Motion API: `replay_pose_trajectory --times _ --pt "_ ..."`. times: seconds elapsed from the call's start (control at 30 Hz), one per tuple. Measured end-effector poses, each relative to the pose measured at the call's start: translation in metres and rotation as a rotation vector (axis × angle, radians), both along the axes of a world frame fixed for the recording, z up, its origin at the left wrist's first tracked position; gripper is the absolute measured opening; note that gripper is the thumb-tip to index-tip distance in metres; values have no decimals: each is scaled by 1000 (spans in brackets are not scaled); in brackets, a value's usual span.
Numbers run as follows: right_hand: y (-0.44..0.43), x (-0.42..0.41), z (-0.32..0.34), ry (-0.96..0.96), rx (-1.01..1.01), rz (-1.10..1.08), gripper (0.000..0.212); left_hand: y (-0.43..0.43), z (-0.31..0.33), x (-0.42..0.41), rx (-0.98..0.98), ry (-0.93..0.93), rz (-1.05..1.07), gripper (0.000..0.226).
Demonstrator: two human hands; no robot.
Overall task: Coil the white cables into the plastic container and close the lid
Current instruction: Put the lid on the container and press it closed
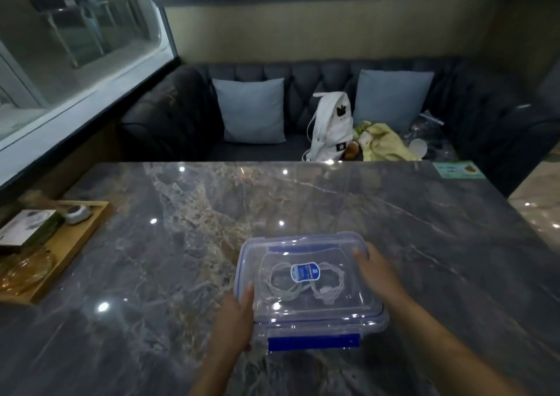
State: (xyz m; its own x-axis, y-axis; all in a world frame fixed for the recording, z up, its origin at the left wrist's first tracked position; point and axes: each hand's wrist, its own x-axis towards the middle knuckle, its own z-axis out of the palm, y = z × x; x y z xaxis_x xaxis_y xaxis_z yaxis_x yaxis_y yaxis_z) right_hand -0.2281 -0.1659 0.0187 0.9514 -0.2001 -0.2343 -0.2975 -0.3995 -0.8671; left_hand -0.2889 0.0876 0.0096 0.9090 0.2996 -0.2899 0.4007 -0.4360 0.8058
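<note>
Here a broad grey marble table (188, 244) fills the lower part of the view, backed by a dark tufted sofa (169, 117) bearing two pale blue cushions (251, 110), a white backpack (331, 126) and a crumpled yellow cloth (385, 144). On the table's left edge lies a wooden tray (69, 244) holding a small box (27, 226) and an amber glass dish (24, 268). Near the front centre of the table sits the clear plastic container (309, 307), its lid (303, 241) resting on top, the blue front latch (313, 341) at the near side. Through the lid two coils of white cables (303, 283) show on the container's floor, side by side, under a blue-and-white label (305, 272). The left hand (235, 317) lies flat against the container's left side, fingers straight and together. The right hand (374, 267) rests on the lid's far right corner, fingers spread loosely and blurred, gripping nothing that can be made out.
</note>
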Motion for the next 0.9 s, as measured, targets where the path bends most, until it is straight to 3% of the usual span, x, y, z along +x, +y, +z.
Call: replay_pose_trajectory --times 0.13,0.3,0.4,0.47,0.57,0.8,0.9 --pt "-2 10 4 19 -32 -11 31 -4 6 13 -122 -23 22 33" --pt "-5 6 7 -11 43 -23 22 1 4 23 -79 -13 -28 23" --pt "-5 2 9 -7 57 -29 25 8 3 30 84 97 -99 45" --pt "-4 1 11 -1 47 -29 25 11 5 35 124 66 -99 45" --pt "-3 -1 9 -7 25 -33 27 8 4 38 86 -22 -63 37" --pt "-4 -2 5 -17 -24 -44 18 -5 -7 34 11 -90 40 50" --pt "-5 -1 4 -16 -40 -50 16 4 -8 36 -96 -68 -21 32"
